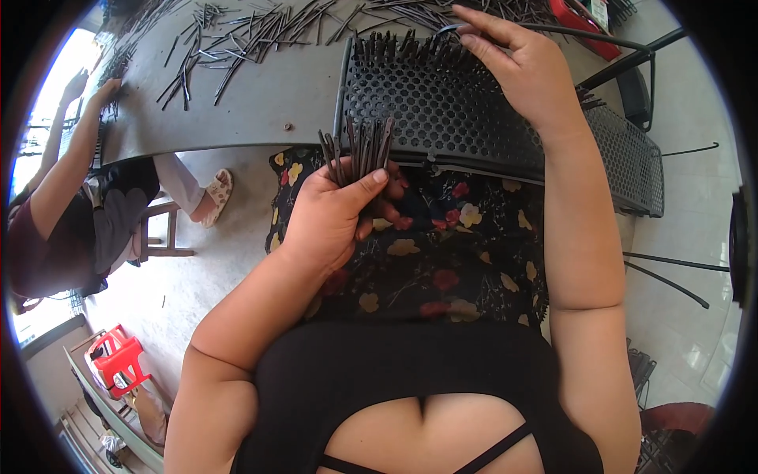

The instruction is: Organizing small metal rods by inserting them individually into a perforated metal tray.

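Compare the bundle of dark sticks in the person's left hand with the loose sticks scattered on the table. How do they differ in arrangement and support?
The bundle is gathered tightly, with its sticks roughly parallel; the loose sticks spread out and cross at many angles.
The bundle is gripped in the left hand, while the loose sticks lie on the table.
Both consist of thin, dark, straight-looking sticks.

On the table (237, 118), rods (272, 30) lie left of the rack (442, 118).
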Available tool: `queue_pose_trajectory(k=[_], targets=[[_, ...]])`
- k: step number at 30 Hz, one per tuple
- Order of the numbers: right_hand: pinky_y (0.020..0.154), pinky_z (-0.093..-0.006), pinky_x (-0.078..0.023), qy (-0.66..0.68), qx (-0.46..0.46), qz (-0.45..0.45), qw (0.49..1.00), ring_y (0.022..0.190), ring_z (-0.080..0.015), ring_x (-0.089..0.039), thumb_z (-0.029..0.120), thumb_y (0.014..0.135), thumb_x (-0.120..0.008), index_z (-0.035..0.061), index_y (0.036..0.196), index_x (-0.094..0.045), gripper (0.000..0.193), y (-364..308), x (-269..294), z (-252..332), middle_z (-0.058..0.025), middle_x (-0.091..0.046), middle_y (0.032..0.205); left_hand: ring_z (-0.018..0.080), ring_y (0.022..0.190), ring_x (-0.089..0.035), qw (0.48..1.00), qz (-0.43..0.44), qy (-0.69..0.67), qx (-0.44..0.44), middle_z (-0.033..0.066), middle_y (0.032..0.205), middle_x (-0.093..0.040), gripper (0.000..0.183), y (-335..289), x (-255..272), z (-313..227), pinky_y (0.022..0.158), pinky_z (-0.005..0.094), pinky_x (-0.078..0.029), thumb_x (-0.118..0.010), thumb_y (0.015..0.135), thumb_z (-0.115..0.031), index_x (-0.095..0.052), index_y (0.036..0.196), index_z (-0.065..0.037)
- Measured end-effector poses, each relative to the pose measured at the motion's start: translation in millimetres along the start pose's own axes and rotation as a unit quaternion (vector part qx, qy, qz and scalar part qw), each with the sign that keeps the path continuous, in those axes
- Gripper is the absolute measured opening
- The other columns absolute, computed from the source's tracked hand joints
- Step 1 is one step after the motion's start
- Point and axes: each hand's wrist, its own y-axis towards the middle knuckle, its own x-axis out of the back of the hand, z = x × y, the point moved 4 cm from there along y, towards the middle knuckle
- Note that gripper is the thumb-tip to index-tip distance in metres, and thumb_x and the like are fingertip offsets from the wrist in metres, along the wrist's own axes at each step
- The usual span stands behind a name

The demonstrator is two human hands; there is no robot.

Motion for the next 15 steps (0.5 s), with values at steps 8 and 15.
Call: queue_pose_trajectory(k=[8,15], targets=[[0.078,-0.0235,-0.052,0.039,0.005,-0.063,0.997,0.086,-0.0107,-0.069,0.015,0.088,-0.071,0.0075,0.106,-0.072,0.02,-19.5,-2.0,16.9,-0.0038,-0.074,0.093,0.0141,0.065,-0.066,0.999,0.016,0.021,-0.022,0.0075,0.085,-0.067,0.014,-4.4,-6.5,-4.2,0.043,0.0188,-0.037,-0.06,0.097,-0.012,-0.062,0.106,-0.001],[0.063,-0.0228,-0.052,0.409,-0.188,0.139,0.882,0.072,-0.0083,-0.064,0.004,0.082,-0.073,-0.0016,0.113,-0.063,0.034,-71.6,-35.6,55.5,-0.0081,-0.07,0.084,0.0112,0.066,-0.065,0.997,0.066,0.029,-0.025,0.0058,0.087,-0.069,0.014,-9.1,-20.1,-5.9,0.046,0.0183,-0.036,-0.059,0.097,-0.011,-0.063,0.108,-0.004]])
